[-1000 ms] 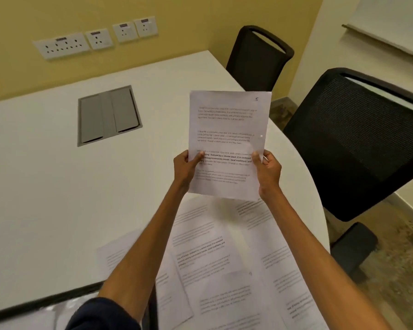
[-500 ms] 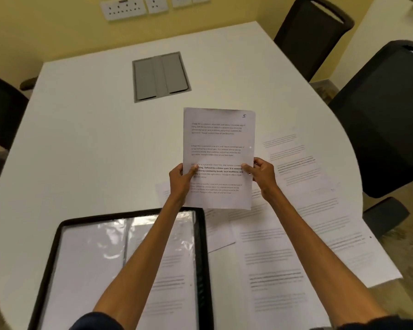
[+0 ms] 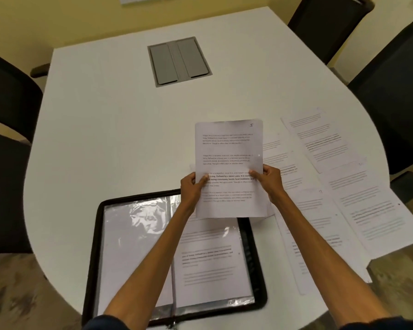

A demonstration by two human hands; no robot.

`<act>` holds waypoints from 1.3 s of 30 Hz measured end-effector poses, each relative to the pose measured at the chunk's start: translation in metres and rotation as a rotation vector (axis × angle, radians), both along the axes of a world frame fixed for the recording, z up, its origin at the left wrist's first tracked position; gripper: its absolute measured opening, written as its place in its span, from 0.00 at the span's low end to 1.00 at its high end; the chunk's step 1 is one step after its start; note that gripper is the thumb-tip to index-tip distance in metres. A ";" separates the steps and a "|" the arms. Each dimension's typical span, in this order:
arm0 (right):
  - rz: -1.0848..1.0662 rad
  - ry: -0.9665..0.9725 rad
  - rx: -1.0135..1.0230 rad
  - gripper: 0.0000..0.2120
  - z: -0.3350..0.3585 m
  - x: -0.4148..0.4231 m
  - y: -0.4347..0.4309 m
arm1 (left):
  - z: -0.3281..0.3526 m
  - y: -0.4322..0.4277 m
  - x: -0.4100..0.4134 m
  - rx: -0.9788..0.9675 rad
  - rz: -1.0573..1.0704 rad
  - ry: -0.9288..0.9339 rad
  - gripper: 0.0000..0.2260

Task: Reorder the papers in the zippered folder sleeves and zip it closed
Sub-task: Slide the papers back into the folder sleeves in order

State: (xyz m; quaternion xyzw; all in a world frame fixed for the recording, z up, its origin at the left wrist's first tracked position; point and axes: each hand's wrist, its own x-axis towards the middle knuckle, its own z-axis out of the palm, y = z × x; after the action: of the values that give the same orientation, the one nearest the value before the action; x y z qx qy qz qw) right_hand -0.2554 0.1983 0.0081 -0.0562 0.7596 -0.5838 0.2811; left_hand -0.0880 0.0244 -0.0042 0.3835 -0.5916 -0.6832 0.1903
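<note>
Paper [image 3: 229, 151] (a "5" penned at its top corner) is hanging between the hands, left hand [image 3: 191, 188] pinching its 9 o'clock edge, right hand [image 3: 270, 183] its 3 o'clock edge. Zippered folder [image 3: 250, 253] is lying open at 6 o'clock; loose sheets [image 3: 367, 210] are crowding 3 o'clock, bare surface [image 3: 105, 139] stretching toward 10 o'clock.
</note>
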 end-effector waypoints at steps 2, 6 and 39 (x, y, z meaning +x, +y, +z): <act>-0.029 -0.024 -0.008 0.07 -0.002 0.017 0.000 | -0.006 0.000 0.013 0.029 -0.007 -0.005 0.08; -0.096 -0.169 -0.015 0.12 -0.008 0.049 0.000 | -0.010 -0.010 0.033 0.051 0.035 -0.014 0.09; -0.257 0.000 0.252 0.05 -0.052 -0.015 0.094 | -0.052 0.078 -0.042 -0.010 -0.182 -0.246 0.13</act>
State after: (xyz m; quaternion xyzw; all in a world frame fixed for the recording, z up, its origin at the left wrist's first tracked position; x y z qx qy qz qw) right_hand -0.2700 0.2918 -0.0435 0.0768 0.8276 -0.5153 0.2089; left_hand -0.1303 0.1022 -0.0566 0.4082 -0.6460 -0.6426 0.0555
